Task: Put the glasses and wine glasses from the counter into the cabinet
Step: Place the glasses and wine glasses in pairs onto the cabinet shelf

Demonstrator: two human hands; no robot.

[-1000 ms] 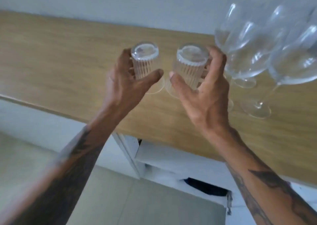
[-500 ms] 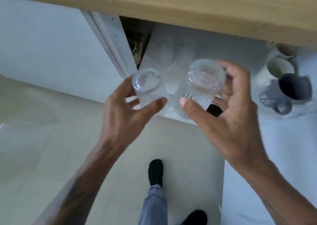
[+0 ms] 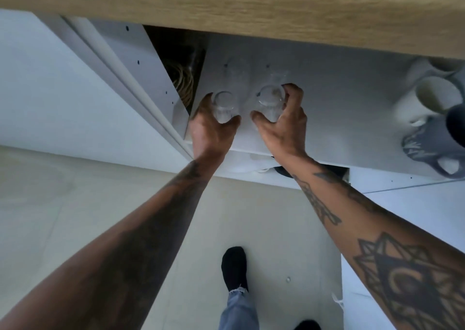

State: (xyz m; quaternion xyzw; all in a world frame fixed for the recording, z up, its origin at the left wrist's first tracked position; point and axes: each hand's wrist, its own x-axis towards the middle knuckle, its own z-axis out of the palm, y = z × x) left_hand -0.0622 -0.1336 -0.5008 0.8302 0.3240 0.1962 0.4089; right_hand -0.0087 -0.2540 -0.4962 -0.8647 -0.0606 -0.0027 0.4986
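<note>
Each hand wraps a ribbed tumbler upside down: left hand (image 3: 210, 128) on the left tumbler (image 3: 224, 107), right hand (image 3: 283, 126) on the right tumbler (image 3: 270, 103), lowered onto the cabinet shelf (image 3: 339, 103). Two faint glasses (image 3: 235, 74) stand just beyond; no wine glasses visible, presumably left.

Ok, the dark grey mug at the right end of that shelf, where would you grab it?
Probably by its handle. The grey mug lies tipped, with its loop handle at the shelf's front edge, facing you. Come from the front and hook fingers through the loop; white mugs crowd the body behind.
</note>
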